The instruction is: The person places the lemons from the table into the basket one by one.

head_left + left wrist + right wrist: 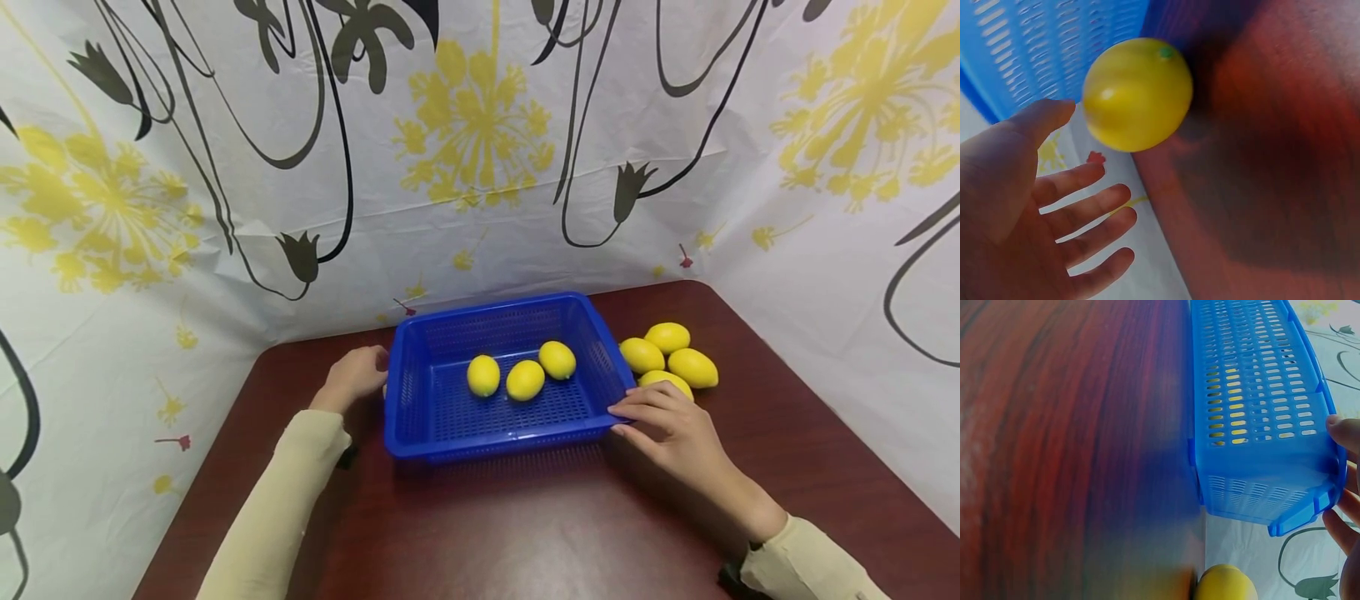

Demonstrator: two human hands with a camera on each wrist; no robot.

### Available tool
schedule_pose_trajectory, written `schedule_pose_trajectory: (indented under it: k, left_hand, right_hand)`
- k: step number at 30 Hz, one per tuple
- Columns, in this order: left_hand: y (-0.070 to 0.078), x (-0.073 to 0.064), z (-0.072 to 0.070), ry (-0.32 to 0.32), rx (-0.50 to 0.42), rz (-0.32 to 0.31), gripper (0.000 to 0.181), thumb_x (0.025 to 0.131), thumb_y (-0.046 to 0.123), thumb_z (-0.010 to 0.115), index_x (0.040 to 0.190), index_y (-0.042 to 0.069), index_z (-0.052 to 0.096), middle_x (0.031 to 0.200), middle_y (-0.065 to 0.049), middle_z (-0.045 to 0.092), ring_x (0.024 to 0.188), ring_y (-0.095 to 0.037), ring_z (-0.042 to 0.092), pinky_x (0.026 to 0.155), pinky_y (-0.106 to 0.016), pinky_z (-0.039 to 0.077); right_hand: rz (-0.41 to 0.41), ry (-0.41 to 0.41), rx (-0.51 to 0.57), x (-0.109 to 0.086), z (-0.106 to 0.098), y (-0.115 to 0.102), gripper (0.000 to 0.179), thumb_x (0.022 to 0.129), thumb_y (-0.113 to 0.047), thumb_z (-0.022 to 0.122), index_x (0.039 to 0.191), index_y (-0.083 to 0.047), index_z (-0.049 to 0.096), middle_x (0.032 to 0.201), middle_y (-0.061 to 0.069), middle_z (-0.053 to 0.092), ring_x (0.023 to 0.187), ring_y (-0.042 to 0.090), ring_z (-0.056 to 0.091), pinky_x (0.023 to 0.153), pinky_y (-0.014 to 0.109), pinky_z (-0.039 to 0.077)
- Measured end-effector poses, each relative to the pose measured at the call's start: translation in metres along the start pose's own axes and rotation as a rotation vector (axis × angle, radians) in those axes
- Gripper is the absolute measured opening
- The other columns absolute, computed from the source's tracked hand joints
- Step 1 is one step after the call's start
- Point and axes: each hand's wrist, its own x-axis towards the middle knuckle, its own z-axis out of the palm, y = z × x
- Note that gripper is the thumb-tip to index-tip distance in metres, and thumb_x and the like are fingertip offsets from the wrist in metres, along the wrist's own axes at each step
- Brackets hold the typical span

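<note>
A blue plastic basket point(512, 437) with slotted walls stands on the table, and three yellow lemons point(525, 381) lie inside it. My right hand point(686, 433) holds the basket's near right corner, thumb and fingertips at the rim. To the left of the basket is my left hand point(354, 377), its fingertips partly hidden in the head view. The left wrist view shows that hand with fingers spread, beside another lemon point(1138, 94) close to the basket wall point(1035, 50). Thumb and lemon appear near each other there; I cannot tell whether they touch.
Several more lemons point(693, 368) are grouped on the table right of the basket, by my right hand. The dark red-brown table point(495, 533) backs onto a white sheet point(487, 250) with grey and yellow flower prints, which also hangs along both sides.
</note>
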Motion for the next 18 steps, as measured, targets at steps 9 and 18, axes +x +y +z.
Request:
schedule_pose_trajectory:
  k: [9, 18]
  left_hand:
    - [0.005, -0.003, 0.010, -0.034, -0.009, -0.003, 0.049, 0.090, 0.039, 0.057, 0.126, 0.006, 0.060, 0.122, -0.018, 0.068, 0.116, -0.037, 0.063, 0.092, -0.056, 0.053]
    - [0.011, -0.009, 0.016, -0.081, -0.027, 0.036, 0.027, 0.093, 0.036, 0.053, 0.106, 0.016, 0.064, 0.119, -0.015, 0.070, 0.114, -0.036, 0.066, 0.086, -0.055, 0.055]
  right_hand:
    - [-0.004, 0.008, 0.000, 0.000, 0.000, 0.001, 0.024, 0.086, -0.035, 0.077, 0.101, -0.016, 0.079, 0.096, 0.000, 0.075, 0.098, 0.017, 0.062, 0.103, 0.004, 0.036]
    - [-0.003, 0.007, 0.006, 0.000, 0.001, 0.001, 0.024, 0.087, -0.036, 0.075, 0.100, -0.016, 0.079, 0.096, 0.000, 0.075, 0.098, 0.018, 0.061, 0.103, 0.004, 0.037]
